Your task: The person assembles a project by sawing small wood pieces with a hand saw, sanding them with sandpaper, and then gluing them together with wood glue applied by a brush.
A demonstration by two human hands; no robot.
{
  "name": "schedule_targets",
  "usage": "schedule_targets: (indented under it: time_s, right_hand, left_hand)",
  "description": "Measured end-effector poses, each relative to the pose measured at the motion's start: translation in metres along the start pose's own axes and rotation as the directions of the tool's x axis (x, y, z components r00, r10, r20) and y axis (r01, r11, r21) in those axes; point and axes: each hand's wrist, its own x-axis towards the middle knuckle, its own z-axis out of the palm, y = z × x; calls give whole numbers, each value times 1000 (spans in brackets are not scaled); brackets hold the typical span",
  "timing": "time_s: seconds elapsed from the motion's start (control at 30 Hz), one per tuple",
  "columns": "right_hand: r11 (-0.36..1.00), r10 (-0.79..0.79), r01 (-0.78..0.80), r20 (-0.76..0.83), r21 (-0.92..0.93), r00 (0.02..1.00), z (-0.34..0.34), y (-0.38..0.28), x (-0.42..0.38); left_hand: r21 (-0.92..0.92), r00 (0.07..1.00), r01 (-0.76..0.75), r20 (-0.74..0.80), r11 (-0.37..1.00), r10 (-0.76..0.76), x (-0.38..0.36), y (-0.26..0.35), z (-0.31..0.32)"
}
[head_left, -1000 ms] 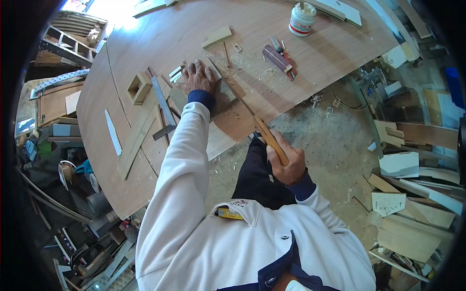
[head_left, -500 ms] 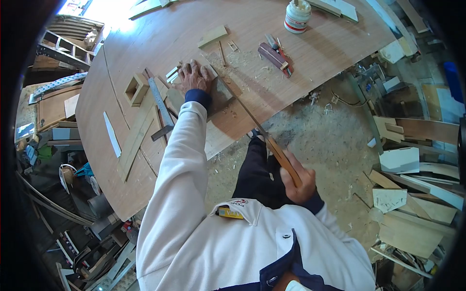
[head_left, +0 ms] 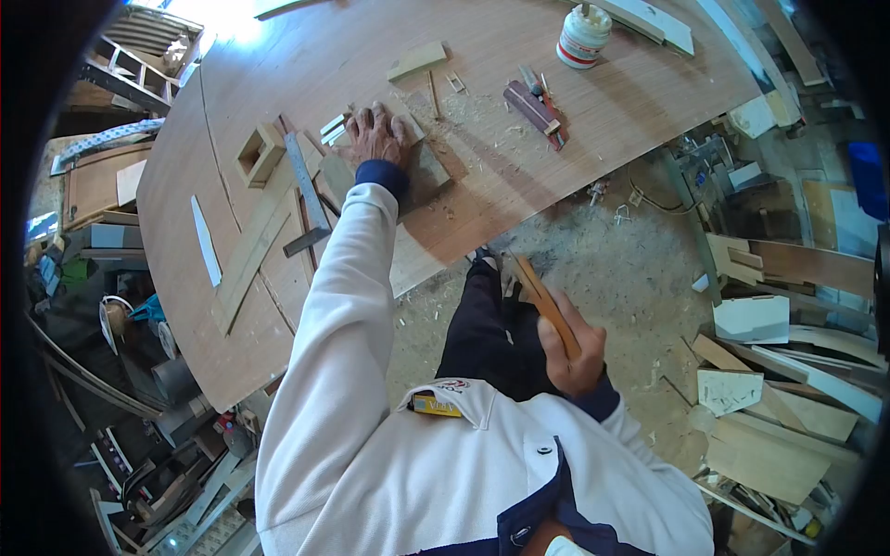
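Observation:
My left hand [head_left: 375,139] lies with fingers spread on top of a flat wooden board [head_left: 426,176], pressing it against the table. Pale narrow strips [head_left: 335,128] stick out beside my fingers; their full shape is hidden. My right hand [head_left: 577,357] is closed around the wooden handle of a handsaw [head_left: 545,298], off the table's near edge and in front of my legs. The saw's thin blade hardly shows now. Left of my left hand, a try square [head_left: 306,195] rests across wooden strips, near a small open wooden box [head_left: 259,156].
On the table [head_left: 315,56] stand an open white glue jar [head_left: 583,37] and a purple-brown block [head_left: 531,108] beside small tools. Sawdust and a wood offcut [head_left: 417,61] lie beyond my left hand. Scrap boards [head_left: 751,320] pile up on the right.
The saw blade, which reached the board's right edge before, has come away from it. The handle tilts differently in my right hand. My left hand stays on the board; the view has shifted slightly.

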Motion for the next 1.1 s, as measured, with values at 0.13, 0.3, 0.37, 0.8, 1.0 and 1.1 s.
schedule_targets:
  time_s: [0.13, 0.3, 0.37, 0.8, 1.0, 1.1]
  right_hand:
    - [998, 61, -61, 29, -6, 998, 31, 8, 37]
    - [1000, 18, -18, -29, -1, 999, 2, -12, 3]
    - [1000, 6, -6, -10, -20, 1000, 7, -9, 6]
    - [995, 80, -78, 40, -55, 996, 31, 10, 32]
    - [997, 51, -49, 34, -60, 998, 2, -5, -8]
    - [999, -5, 5, -10, -46, 1000, 14, 4, 7]
  left_hand:
    - [6, 1000, -22, -21, 1000, 22, -7, 2, -3]
    - [-121, 986, -90, -150, 989, 71, 2, -9, 16]
    - [-58, 993, -48, -114, 997, 41, -4, -4, 8]
    - [-47, 1000, -21, 8, 999, 21, 0, -1, -1]
    - [-45, 999, -28, -48, 999, 25, 0, 0, 3]
    - [-36, 999, -33, -26, 999, 32, -4, -1, -1]
